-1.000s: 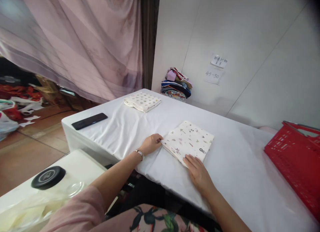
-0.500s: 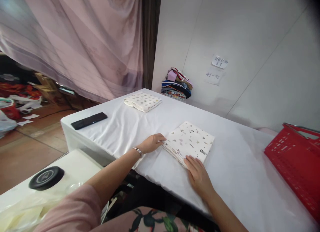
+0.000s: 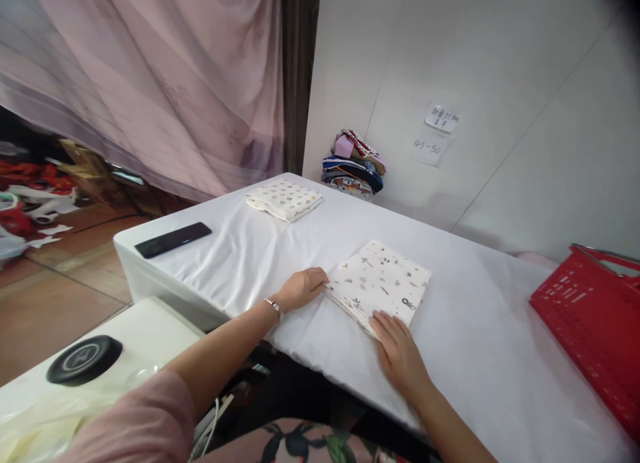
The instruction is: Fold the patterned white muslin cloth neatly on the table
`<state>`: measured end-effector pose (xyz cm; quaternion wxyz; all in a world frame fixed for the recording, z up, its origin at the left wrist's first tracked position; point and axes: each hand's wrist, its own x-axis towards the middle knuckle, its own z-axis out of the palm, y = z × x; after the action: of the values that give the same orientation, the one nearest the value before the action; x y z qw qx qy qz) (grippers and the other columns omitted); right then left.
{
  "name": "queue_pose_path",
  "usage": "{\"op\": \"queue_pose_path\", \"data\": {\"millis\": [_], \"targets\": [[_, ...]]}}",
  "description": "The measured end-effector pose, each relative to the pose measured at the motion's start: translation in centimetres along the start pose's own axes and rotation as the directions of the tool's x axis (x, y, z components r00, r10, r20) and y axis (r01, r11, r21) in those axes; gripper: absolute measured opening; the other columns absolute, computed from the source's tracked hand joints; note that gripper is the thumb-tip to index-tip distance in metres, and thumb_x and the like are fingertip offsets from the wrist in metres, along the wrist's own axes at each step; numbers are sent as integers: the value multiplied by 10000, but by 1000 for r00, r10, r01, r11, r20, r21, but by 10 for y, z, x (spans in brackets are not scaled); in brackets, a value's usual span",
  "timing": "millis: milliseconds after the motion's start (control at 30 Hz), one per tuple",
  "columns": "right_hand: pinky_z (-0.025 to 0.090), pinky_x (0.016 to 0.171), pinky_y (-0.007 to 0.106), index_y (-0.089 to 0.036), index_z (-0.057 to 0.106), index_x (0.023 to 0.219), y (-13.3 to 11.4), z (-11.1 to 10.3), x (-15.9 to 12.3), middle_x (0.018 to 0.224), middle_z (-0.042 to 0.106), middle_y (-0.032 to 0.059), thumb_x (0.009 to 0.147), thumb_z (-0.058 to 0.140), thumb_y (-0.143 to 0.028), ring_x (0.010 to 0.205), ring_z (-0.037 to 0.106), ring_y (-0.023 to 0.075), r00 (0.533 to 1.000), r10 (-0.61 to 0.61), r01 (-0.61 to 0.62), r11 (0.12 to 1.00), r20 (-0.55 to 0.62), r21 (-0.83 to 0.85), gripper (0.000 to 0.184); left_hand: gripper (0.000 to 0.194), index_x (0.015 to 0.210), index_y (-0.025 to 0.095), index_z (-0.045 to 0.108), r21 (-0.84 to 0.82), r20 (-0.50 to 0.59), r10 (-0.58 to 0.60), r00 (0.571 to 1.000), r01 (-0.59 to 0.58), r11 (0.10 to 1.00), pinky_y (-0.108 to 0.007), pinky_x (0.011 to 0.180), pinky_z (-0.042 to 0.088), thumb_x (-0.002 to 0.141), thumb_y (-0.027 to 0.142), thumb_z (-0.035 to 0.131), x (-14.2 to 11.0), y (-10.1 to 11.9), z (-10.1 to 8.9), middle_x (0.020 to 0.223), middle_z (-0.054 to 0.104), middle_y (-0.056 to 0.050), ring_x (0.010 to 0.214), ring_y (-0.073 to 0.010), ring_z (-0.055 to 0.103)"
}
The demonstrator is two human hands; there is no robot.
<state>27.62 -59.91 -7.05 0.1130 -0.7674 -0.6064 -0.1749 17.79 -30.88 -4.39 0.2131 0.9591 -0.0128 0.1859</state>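
A folded white cloth (image 3: 380, 276) printed with small scattered figures lies on the white-covered table in front of me. At its left corner, my left hand (image 3: 303, 288) is closed, its fingertips pinching the folded edge. My right hand (image 3: 397, 350) lies with fingers extended on the near corner, the fingertips touching the top layer. Several layers show along the near edge between my two hands. Farther back on the table rests a second folded cloth (image 3: 285, 200), white with small spots, which neither hand touches.
A black phone (image 3: 173, 240) lies near the table's left edge. On the right stands a red plastic basket (image 3: 590, 323). Folded fabrics (image 3: 353, 166) are stacked beyond the far edge by the wall. A lower white surface (image 3: 165, 323) at left holds a round black object (image 3: 84, 360) and a clear plastic bag (image 3: 45, 423).
The view has shifted slightly. My left fingers, bent at the cloth's left corner earlier, now lie straighter along it. My right hand and both cloths keep nearly the same places.
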Motion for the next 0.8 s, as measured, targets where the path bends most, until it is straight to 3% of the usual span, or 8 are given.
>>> {"op": "queue_pose_path", "data": {"millis": [200,367,500,633,800], "targets": [[342,999,455,-138,395,1319,0,2,-1,1333,445,104,821,355,-75,1254,358,236,1000,-2,2,1000,-20,14,504,223,975,204,591,5,-34,17,999,-17,1000,-287,844,448,833,162,424,-3,3,-1,1026,605,-37,950,-152,551],[358,992,454,-150,405,1317,-1,1,0,1321,460,103,824,351,-82,1245,376,235,999,7,-6,1000,-35,30,500,308,1118,227,548,17,-55,64,996,-63,998,-317,868,446,835,173,439,-4,9,-3,1120,566,-54,1032,-171,507],[366,990,451,-153,405,1319,-1,1,0,1317,466,103,833,346,-89,1243,380,231,999,12,-11,999,-38,31,493,263,1032,225,580,1,-20,62,998,-62,998,-301,847,451,843,148,415,-6,5,0,1048,583,-39,978,-158,525],[366,991,455,-161,400,1324,-1,1,0,1313,470,102,828,341,-84,1234,394,231,999,18,-16,999,-36,35,506,225,986,217,579,0,-52,21,998,-21,1000,-301,825,457,828,154,433,-8,3,2,990,586,-38,928,-156,537],[363,992,462,-156,420,1309,-4,-2,3,1312,471,105,802,343,-53,1235,389,232,999,32,-32,999,-16,32,522,366,1145,208,512,48,-96,93,991,-89,995,-358,889,423,782,162,497,-5,25,1,1109,553,-71,1034,-197,490]]}}
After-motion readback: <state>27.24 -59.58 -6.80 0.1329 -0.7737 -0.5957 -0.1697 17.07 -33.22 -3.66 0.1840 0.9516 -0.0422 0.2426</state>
